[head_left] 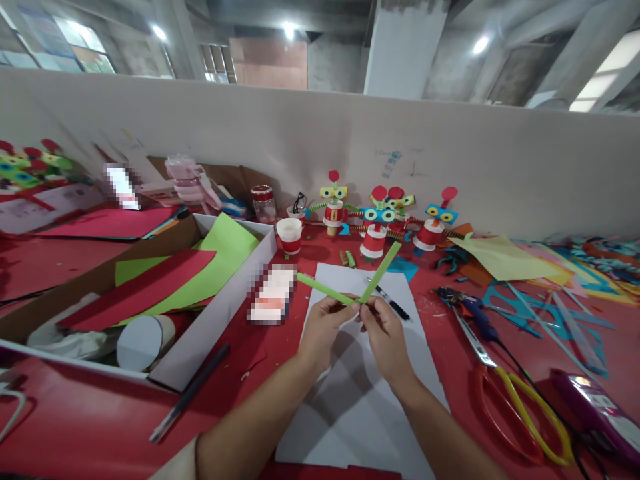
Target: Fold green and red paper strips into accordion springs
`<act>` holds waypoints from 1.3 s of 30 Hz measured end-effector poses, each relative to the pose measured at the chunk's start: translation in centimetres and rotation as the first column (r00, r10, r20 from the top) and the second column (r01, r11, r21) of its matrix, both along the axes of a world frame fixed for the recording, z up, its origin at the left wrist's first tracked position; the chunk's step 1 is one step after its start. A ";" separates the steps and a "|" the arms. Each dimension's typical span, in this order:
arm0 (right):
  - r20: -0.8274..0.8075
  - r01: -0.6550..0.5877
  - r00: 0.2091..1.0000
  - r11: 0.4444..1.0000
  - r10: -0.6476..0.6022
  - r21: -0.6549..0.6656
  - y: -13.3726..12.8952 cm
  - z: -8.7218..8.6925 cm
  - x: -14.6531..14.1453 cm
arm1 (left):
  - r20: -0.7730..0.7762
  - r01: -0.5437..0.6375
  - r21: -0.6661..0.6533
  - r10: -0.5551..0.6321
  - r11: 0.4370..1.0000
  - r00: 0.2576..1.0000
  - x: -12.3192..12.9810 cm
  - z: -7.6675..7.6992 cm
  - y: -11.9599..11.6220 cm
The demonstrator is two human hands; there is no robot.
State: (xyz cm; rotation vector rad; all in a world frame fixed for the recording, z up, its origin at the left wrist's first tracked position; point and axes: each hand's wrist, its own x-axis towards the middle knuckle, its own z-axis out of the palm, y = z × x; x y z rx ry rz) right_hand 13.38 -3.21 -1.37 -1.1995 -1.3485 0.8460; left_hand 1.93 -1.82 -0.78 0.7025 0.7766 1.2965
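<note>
Two green paper strips (381,272) meet in a V between my fingertips, one arm pointing up to the right and the other to the left. My left hand (324,327) pinches them at the joint from the left side. From the right, my right hand (386,332) pinches the same spot, its fingertips touching those of the left. Whether the strips are glued or only overlapped there, I cannot tell. Beneath both hands lies a large white sheet (345,413), with a black pen (393,300) resting on it just behind the right hand.
Paper-cup robot figures (375,240) stand behind the sheet, beside a paper cup (289,236). Left is a white box (220,313) of coloured paper. On the right lie scissors (485,357), a glue gun (473,312), blue set squares (530,310) and a purple device (597,407).
</note>
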 end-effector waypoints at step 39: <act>0.092 -0.062 0.995 0.985 0.048 0.164 -0.7 -0.2 -0.7 | 0.094 0.052 -0.113 -0.041 0.992 0.995 -0.1 0.4 0.2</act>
